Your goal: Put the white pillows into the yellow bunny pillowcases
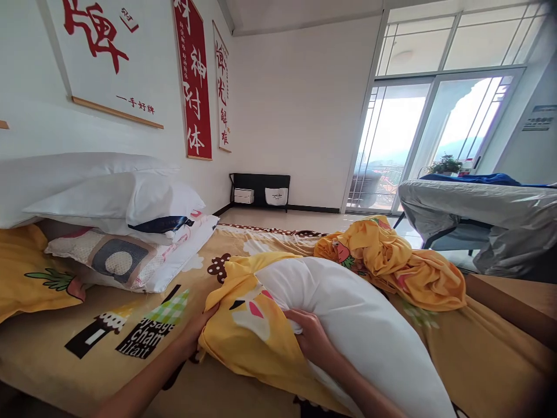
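A plump white pillow point(374, 319) lies bent across the bed in front of me, one end inside a yellow pillowcase point(243, 360) with a cartoon print. My left hand point(201, 330) is closed on the pillowcase's left side, its fingertips partly hidden by the cloth. At the case's opening, my right hand point(310, 332) pinches the white pillow fabric, its fingers right against the yellow edge. The rest of the pillow stretches toward the lower right, beside my right forearm. Beyond the pillow lies a crumpled heap of yellow printed cloth point(383, 255).
White pillows point(161, 197) are stacked at left on a patterned cushion point(117, 258), beside a yellow pillow point(35, 278). A tan printed sheet point(183, 371) covers the bed. A covered table point(470, 200) and a chair point(456, 235) stand at right, a low black rack point(259, 186) by the wall.
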